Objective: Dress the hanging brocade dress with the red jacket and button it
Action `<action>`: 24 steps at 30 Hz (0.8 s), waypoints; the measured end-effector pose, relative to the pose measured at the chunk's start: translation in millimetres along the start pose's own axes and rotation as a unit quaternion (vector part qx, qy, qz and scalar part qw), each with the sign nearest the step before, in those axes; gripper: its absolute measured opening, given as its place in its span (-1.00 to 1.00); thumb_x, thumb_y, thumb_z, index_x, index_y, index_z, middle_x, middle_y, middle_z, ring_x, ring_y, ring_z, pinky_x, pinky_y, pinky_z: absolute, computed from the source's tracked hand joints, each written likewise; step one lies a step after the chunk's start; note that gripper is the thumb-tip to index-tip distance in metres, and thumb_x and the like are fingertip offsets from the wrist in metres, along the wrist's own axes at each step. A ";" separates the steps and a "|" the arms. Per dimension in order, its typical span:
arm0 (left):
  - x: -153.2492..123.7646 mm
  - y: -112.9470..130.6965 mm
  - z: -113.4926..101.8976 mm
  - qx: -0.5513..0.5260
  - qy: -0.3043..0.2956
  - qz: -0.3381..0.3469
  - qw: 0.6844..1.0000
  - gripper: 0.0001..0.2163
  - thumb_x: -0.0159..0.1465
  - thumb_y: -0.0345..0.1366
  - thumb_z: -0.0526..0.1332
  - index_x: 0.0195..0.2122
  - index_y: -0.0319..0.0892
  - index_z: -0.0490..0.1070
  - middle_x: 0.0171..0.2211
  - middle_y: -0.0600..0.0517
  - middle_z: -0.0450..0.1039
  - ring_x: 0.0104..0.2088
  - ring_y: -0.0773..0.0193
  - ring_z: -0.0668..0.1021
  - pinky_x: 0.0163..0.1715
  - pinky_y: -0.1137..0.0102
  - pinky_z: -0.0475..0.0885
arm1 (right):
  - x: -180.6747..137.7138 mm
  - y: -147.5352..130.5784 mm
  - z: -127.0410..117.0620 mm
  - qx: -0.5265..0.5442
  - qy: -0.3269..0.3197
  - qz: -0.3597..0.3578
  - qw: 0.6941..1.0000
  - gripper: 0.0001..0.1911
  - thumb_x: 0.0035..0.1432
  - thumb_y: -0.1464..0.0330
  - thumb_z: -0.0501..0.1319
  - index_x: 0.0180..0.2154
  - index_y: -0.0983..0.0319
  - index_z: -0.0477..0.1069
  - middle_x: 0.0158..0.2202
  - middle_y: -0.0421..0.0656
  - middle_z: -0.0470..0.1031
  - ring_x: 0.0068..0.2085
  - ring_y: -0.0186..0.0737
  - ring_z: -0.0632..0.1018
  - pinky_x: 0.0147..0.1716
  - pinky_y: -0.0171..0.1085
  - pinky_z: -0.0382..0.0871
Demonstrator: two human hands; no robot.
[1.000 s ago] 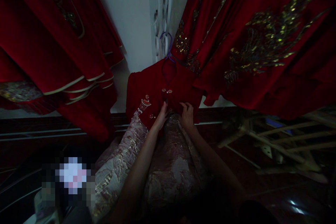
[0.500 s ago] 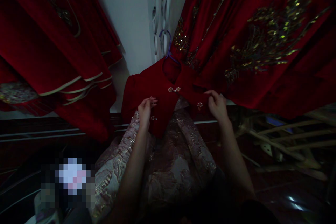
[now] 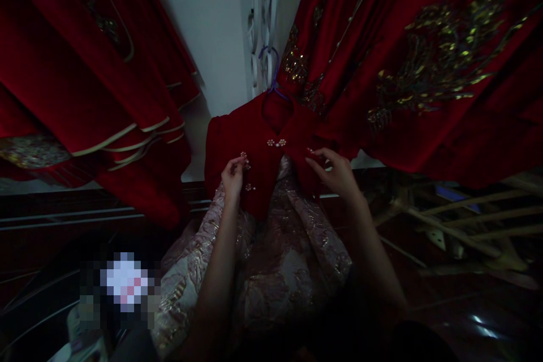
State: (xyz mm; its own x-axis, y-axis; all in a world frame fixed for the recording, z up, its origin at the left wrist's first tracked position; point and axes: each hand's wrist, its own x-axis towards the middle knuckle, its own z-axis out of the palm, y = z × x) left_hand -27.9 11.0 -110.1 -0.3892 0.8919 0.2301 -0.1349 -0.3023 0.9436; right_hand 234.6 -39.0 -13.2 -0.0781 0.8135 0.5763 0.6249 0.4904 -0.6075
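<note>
A short red jacket (image 3: 229, 136) hangs on a purple hanger (image 3: 275, 73), its top beaded clasp (image 3: 276, 143) fastened below the neckline. Pinched fingers of my left hand (image 3: 233, 178) are at the left front panel, by a small beaded clasp half (image 3: 243, 156). Another clasp half (image 3: 249, 187) shows lower on that panel. Over on the opposite panel, the thumb and forefinger of my right hand (image 3: 337, 172) close on the red cloth near its edge, where a tiny bead shows; the exact grip is dim. A pale brocade skirt (image 3: 275, 288) hangs beneath the jacket.
Red garments (image 3: 106, 79) with pale trim hang on the left. More red cloth with gold sequins (image 3: 453, 56) hangs on the right. White scrolled metalwork (image 3: 265, 11) runs up behind the hanger. A wooden slatted frame (image 3: 470, 226) stands at lower right.
My right hand has moved left and inward, bringing the right front panel toward the middle. My left hand stays almost in place, with a clasp half now showing above its fingertips.
</note>
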 end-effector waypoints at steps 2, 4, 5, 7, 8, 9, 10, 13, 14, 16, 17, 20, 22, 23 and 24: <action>-1.1 1.3 0.7 -0.015 -0.027 -0.015 0.999 -0.70 0.14 -0.14 0.22 -0.19 -0.22 0.47 -0.20 -0.08 0.55 -0.27 0.33 0.58 -0.16 0.38 0.47 | 0.6 -1.6 -2.1 0.046 -0.003 0.014 0.999 -0.81 0.11 0.26 0.22 -0.24 0.21 0.43 -0.34 -0.16 0.52 -0.37 -0.29 0.50 -0.40 -0.32 0.37; -3.7 4.1 3.1 -0.021 -0.046 -0.022 0.998 -0.70 0.14 -0.14 0.22 -0.19 -0.22 0.48 -0.20 -0.09 0.56 -0.24 0.32 0.59 -0.13 0.37 0.47 | 0.1 -4.4 -4.1 0.094 -0.005 0.023 0.995 -0.76 0.11 0.29 0.22 -0.15 0.19 0.41 -0.30 -0.16 0.52 -0.33 -0.29 0.51 -0.37 -0.32 0.40; -5.1 5.8 4.4 -0.024 -0.048 -0.021 0.998 -0.71 0.15 -0.14 0.22 -0.20 -0.23 0.49 -0.20 -0.10 0.56 -0.23 0.31 0.59 -0.13 0.36 0.47 | -0.4 -6.4 -4.6 0.113 -0.005 0.021 0.993 -0.72 0.11 0.30 0.22 -0.11 0.18 0.40 -0.27 -0.16 0.51 -0.30 -0.28 0.52 -0.34 -0.31 0.41; -7.4 9.3 6.4 -0.034 -0.031 -0.013 0.999 -0.72 0.15 -0.15 0.21 -0.23 -0.23 0.50 -0.19 -0.11 0.56 -0.21 0.29 0.60 -0.12 0.35 0.47 | -1.7 -10.3 -3.7 0.144 -0.032 0.012 0.989 -0.69 0.12 0.33 0.20 -0.05 0.15 0.39 -0.20 -0.15 0.50 -0.25 -0.28 0.52 -0.29 -0.30 0.43; -8.1 10.9 6.8 -0.040 -0.016 -0.008 0.999 -0.72 0.15 -0.15 0.21 -0.24 -0.24 0.50 -0.19 -0.12 0.56 -0.21 0.28 0.60 -0.13 0.34 0.48 | -2.3 -11.7 -2.3 0.159 -0.061 0.006 0.985 -0.70 0.13 0.35 0.19 -0.05 0.14 0.40 -0.17 -0.14 0.50 -0.22 -0.27 0.52 -0.25 -0.28 0.43; -8.4 12.3 6.7 -0.047 -0.001 -0.006 0.999 -0.73 0.15 -0.15 0.21 -0.24 -0.25 0.49 -0.20 -0.12 0.56 -0.22 0.28 0.60 -0.13 0.34 0.48 | -2.9 -12.5 -0.4 0.173 -0.094 0.000 0.980 -0.72 0.14 0.36 0.17 -0.08 0.14 0.42 -0.15 -0.14 0.50 -0.18 -0.26 0.53 -0.21 -0.27 0.43; -8.3 13.7 6.3 -0.053 0.009 -0.008 0.999 -0.72 0.15 -0.16 0.21 -0.23 -0.25 0.49 -0.22 -0.12 0.57 -0.22 0.28 0.60 -0.14 0.34 0.49 | -3.4 -12.7 1.6 0.189 -0.121 -0.004 0.974 -0.76 0.14 0.37 0.17 -0.12 0.14 0.46 -0.15 -0.15 0.51 -0.16 -0.26 0.53 -0.16 -0.26 0.43; -6.8 17.5 3.2 -0.065 -0.007 -0.040 0.997 -0.71 0.12 -0.17 0.25 -0.21 -0.26 0.51 -0.26 -0.11 0.58 -0.25 0.29 0.61 -0.13 0.35 0.48 | -4.3 -10.5 5.0 0.260 -0.128 -0.004 0.957 -0.85 0.11 0.41 0.18 -0.29 0.14 0.51 -0.27 -0.21 0.54 -0.18 -0.29 0.53 -0.12 -0.27 0.41; -6.3 18.7 2.1 -0.069 -0.019 -0.056 0.996 -0.70 0.10 -0.17 0.27 -0.21 -0.26 0.51 -0.26 -0.11 0.59 -0.26 0.30 0.61 -0.13 0.36 0.47 | -4.6 -10.1 4.3 0.283 -0.125 0.000 0.951 -0.87 0.10 0.42 0.19 -0.33 0.14 0.51 -0.31 -0.23 0.54 -0.20 -0.30 0.54 -0.12 -0.29 0.40; -5.8 21.1 0.4 -0.082 -0.032 -0.078 0.993 -0.67 0.08 -0.16 0.30 -0.20 -0.27 0.53 -0.26 -0.13 0.59 -0.27 0.30 0.61 -0.14 0.37 0.46 | -5.6 -11.5 0.8 0.308 -0.159 0.020 0.938 -0.86 0.07 0.43 0.21 -0.32 0.14 0.53 -0.29 -0.24 0.55 -0.20 -0.32 0.54 -0.13 -0.31 0.40; -5.8 22.1 0.0 -0.088 -0.031 -0.083 0.992 -0.66 0.07 -0.16 0.30 -0.19 -0.27 0.53 -0.25 -0.14 0.59 -0.26 0.29 0.61 -0.14 0.38 0.46 | -6.3 -13.3 -1.0 0.312 -0.194 0.034 0.929 -0.83 0.06 0.43 0.23 -0.26 0.14 0.53 -0.25 -0.22 0.55 -0.18 -0.31 0.54 -0.12 -0.32 0.40; -6.5 24.2 -0.3 -0.091 -0.026 -0.092 0.991 -0.64 0.07 -0.16 0.30 -0.16 -0.28 0.53 -0.20 -0.16 0.59 -0.20 0.25 0.61 -0.14 0.39 0.45 | -8.3 -19.6 1.4 0.321 -0.267 0.083 0.905 -0.71 0.11 0.36 0.23 -0.09 0.12 0.51 -0.11 -0.18 0.55 -0.13 -0.30 0.54 -0.11 -0.30 0.41; -7.0 24.0 0.1 -0.090 -0.026 -0.098 0.991 -0.66 0.09 -0.16 0.29 -0.16 -0.26 0.54 -0.17 -0.16 0.58 -0.14 0.21 0.60 -0.15 0.40 0.45 | -8.0 -21.6 14.2 0.337 -0.242 0.111 0.903 -0.71 0.14 0.30 0.22 -0.07 0.11 0.50 -0.13 -0.18 0.57 -0.16 -0.31 0.56 -0.13 -0.30 0.43; -7.2 23.5 0.3 -0.091 -0.024 -0.098 0.991 -0.67 0.10 -0.17 0.28 -0.16 -0.25 0.54 -0.16 -0.15 0.57 -0.12 0.20 0.60 -0.15 0.40 0.45 | -6.8 -21.7 24.0 0.345 -0.214 0.123 0.906 -0.72 0.14 0.27 0.23 -0.09 0.12 0.51 -0.15 -0.18 0.58 -0.18 -0.32 0.56 -0.14 -0.30 0.44; -7.3 22.7 0.6 -0.093 -0.022 -0.095 0.991 -0.68 0.10 -0.17 0.28 -0.16 -0.24 0.54 -0.15 -0.15 0.57 -0.09 0.19 0.59 -0.15 0.40 0.45 | -4.8 -21.4 35.5 0.352 -0.182 0.130 0.909 -0.72 0.12 0.25 0.25 -0.11 0.13 0.53 -0.18 -0.17 0.59 -0.20 -0.32 0.57 -0.14 -0.30 0.45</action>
State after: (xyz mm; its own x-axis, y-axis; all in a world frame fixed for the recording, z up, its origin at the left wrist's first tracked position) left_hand -27.6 -2.1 -90.2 -0.3016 0.9511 0.0671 -0.3681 -0.1810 0.9120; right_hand 194.0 -42.3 -22.4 -0.3311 0.9172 0.2216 0.0167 0.2405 -0.9705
